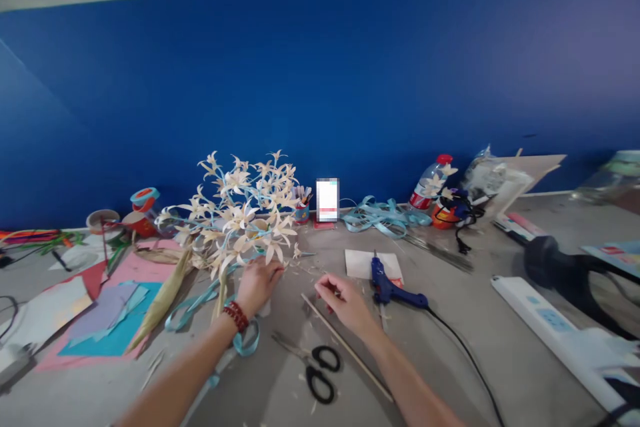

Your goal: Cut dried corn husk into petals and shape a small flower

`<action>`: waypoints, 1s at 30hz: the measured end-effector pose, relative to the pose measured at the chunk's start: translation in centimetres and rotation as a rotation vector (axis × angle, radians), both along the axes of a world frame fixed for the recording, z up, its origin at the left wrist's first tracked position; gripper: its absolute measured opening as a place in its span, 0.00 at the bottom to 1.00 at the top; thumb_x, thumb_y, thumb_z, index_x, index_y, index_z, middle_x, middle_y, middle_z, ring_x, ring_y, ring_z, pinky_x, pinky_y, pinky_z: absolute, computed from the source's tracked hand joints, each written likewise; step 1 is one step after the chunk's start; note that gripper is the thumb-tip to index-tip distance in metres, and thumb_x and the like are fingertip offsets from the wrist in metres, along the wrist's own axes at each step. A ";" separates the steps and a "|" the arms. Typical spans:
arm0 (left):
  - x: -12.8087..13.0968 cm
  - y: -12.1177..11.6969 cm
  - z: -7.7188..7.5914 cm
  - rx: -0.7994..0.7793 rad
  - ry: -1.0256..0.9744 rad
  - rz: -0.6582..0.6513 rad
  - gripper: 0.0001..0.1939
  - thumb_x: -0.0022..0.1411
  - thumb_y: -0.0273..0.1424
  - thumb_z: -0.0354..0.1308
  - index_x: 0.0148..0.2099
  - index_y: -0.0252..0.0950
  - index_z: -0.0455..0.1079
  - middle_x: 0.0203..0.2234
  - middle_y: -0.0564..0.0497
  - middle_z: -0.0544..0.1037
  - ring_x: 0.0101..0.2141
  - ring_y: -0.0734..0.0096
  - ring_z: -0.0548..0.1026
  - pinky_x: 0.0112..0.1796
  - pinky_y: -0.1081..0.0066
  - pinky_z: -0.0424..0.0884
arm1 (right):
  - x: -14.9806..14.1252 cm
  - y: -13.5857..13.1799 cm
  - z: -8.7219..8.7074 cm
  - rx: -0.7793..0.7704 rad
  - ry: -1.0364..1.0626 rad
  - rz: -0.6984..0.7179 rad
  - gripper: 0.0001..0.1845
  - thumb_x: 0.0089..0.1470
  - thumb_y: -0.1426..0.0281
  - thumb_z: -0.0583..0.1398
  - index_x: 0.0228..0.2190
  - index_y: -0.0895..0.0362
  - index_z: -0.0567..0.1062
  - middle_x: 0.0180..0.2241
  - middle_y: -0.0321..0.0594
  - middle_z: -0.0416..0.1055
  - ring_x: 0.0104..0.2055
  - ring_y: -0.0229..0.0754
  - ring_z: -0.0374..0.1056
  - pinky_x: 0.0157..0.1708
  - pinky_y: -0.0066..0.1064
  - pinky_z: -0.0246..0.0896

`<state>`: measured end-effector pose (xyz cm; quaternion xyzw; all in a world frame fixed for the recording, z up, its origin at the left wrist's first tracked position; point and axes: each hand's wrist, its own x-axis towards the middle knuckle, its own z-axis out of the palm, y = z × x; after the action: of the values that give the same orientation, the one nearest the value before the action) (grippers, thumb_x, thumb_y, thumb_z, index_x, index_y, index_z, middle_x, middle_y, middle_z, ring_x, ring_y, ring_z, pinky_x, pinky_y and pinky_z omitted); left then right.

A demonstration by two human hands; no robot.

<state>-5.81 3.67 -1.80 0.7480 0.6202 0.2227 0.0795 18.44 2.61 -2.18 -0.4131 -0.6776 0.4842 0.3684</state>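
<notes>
My left hand (257, 283), with a red bead bracelet at its wrist, is at the lower edge of a bunch of cream flowers (240, 217) on pale blue stems. Its fingers are pressed together; what they hold, if anything, is hidden. My right hand (343, 303) is curled with thumb and fingers together above the table, and I cannot make out anything in it. Beside it lies a thin wooden stick (345, 343). Scissors (317, 367) with black handles lie between my forearms. A small loose flower (297, 251) lies beyond my hands.
A blue glue gun (385, 283) rests on a white card, its cord trailing right. Light blue ribbon (377, 217), a bottle (425, 187) and a lit phone (327, 200) stand behind. Coloured paper (117, 320) and dry husks (165, 293) lie left; a power strip (545, 327) lies right.
</notes>
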 end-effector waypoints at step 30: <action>-4.9 -4.2 3.3 -0.039 -0.005 0.073 0.11 0.65 0.34 0.50 0.41 0.41 0.74 0.36 0.50 0.81 0.38 0.62 0.77 0.40 0.68 0.69 | 1.2 1.1 -0.2 -0.088 0.022 -0.041 0.15 0.56 0.58 0.59 0.27 0.56 0.73 0.23 0.35 0.71 0.20 0.36 0.64 0.22 0.27 0.58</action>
<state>-10.74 -0.48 1.47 0.7226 0.6511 0.2153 0.0874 19.59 3.74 -2.42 -0.4372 -0.6431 0.5103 0.3672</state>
